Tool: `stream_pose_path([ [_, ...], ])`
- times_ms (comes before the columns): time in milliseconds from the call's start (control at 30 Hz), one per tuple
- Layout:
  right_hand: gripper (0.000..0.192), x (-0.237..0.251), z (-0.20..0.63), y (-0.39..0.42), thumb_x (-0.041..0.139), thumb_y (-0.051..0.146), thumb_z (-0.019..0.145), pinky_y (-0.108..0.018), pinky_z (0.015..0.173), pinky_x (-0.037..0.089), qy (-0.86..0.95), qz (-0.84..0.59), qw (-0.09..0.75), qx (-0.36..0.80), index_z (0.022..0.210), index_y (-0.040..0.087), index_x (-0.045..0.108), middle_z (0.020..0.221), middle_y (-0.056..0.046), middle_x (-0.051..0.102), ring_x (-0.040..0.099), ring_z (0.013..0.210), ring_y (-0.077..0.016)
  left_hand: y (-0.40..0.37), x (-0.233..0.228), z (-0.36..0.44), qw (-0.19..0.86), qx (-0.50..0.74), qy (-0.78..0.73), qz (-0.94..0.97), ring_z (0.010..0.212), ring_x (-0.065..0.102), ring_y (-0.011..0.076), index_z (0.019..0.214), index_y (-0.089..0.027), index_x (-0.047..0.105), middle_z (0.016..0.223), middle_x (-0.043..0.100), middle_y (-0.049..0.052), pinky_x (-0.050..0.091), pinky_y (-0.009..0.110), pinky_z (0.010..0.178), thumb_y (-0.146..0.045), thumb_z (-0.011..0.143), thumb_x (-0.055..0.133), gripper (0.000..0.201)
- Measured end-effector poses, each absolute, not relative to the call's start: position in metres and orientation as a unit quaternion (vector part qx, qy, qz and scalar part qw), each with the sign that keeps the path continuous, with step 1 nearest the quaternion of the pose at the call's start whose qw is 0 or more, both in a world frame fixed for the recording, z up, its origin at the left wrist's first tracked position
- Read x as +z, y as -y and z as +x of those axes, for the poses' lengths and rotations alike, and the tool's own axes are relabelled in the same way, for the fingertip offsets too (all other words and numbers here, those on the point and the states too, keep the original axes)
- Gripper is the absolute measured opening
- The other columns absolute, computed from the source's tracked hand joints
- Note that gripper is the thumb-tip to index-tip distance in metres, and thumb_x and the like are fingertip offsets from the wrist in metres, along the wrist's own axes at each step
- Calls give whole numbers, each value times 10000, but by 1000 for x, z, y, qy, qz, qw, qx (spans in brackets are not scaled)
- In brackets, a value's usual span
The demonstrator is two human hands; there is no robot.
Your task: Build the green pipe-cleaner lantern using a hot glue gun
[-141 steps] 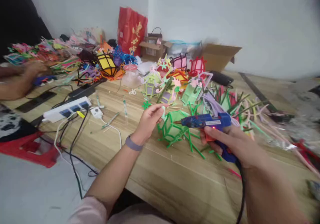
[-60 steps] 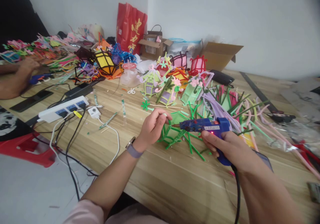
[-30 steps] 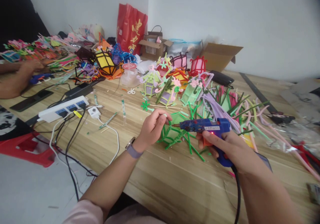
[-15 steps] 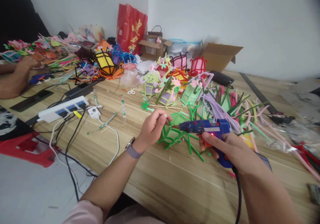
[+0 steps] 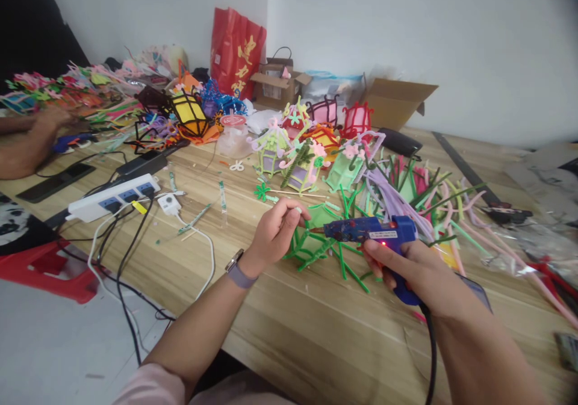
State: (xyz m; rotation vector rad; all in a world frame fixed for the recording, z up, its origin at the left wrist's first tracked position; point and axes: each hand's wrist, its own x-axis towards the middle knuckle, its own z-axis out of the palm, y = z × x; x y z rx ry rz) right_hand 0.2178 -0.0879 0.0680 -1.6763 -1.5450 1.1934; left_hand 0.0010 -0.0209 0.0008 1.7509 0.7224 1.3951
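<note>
A blue hot glue gun with a small red light is gripped in my right hand, its nozzle pointing left. That nozzle meets or nearly meets the frame of a green pipe-cleaner lantern; exact contact is too small to tell. My left hand is closed in a pinch at the lantern's upper left edge, thumb and fingertips together on it. Part of the lantern is hidden behind the hand and the gun. Loose green pipe cleaners stick out beneath the gun.
Finished lanterns and bundled pipe cleaners lie behind my hands. A white power strip with cables stands left. Another person's hand is at the far left. Red bag and cardboard box line the wall.
Almost nothing differs: both hands, the glue gun and the lantern keep nearly the same place. The other person's hand at the far left has shifted slightly.
</note>
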Motion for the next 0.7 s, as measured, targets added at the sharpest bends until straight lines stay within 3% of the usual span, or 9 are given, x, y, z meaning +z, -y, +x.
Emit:
stream_pose_path([
  [700, 642, 64, 220, 87, 592, 818, 640, -227, 387, 310, 573, -633, 271, 445, 500, 202, 479, 421, 20, 458, 404, 387, -88, 21, 0, 1, 383, 547, -281, 689, 788, 612, 137, 945, -188, 575, 856, 651, 30, 472, 264, 753, -373, 1001, 388, 269],
])
